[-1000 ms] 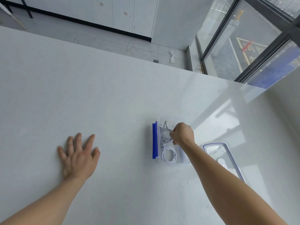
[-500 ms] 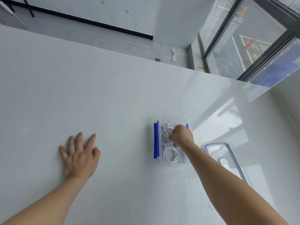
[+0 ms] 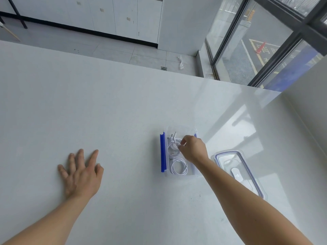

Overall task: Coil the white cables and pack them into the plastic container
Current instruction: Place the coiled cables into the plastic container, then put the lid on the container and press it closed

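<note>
White cables [image 3: 178,167] lie coiled inside the plastic container [image 3: 163,152], toward the right edge of the worktop [image 3: 123,112]. They look light, soft and floppy, so hold the whole loop. The right hand [image 3: 193,150] has a pinching grip on the far one; the left hand [image 3: 81,174] lies flat, holding nothing.

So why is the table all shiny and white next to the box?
In the head view, daylight from the window bounces off the glossy table, so that side glares; the wide lens makes the window frame lean; the coiled cables in the container look sharp.
</note>
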`<state>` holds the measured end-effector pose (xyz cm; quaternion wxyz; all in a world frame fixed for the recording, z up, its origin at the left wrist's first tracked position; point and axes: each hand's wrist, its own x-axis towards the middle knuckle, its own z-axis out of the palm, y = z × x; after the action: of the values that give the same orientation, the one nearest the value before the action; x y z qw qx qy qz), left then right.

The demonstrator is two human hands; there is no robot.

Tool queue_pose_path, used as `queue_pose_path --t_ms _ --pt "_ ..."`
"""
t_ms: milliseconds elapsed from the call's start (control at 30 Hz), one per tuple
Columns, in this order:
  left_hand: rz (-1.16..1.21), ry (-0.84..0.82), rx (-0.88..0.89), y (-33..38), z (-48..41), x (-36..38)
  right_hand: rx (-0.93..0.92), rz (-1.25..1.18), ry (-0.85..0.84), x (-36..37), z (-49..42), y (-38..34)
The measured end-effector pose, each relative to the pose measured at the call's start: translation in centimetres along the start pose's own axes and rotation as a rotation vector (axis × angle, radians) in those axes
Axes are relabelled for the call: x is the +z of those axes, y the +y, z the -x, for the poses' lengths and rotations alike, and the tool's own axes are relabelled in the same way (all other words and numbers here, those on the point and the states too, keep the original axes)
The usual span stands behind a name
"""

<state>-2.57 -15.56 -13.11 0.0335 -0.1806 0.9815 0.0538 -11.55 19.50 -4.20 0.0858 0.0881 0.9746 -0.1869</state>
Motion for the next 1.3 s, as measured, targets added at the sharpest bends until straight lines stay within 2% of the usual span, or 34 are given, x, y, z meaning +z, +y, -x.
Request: queue_pose_path --t_ms 167,467,633,767,833,967,1300 --pt "-0.069 -0.111 0.000 1.3 -0.8 -1.8 -0.018 -0.011 0.028 0.0 0.9 1.0" --pt "-0.017 -0.038 0.357 9.8 1.4 -5.6 -0.066 -0.035 0.075 -1.4 2.4 1.9" --pt "0.046 -0.004 0.475 14.1 3.3 -7.0 -0.050 -0.071 0.100 -3.5 4.3 3.5" --pt "0.149 -0.068 0.517 16.5 4.5 -7.1 0.018 -0.127 0.152 -4.8 6.3 6.6" --pt "0.216 -0.126 0.496 17.7 5.0 -6.9 0.053 -0.128 0.161 -4.8 7.3 8.5" --pt "0.443 -0.258 0.309 20.4 5.5 -6.7 0.143 -0.075 0.154 -4.1 8.6 12.6" --pt "0.589 -0.272 0.213 22.4 5.3 -5.6 0.179 0.116 0.027 -1.5 10.5 17.1"
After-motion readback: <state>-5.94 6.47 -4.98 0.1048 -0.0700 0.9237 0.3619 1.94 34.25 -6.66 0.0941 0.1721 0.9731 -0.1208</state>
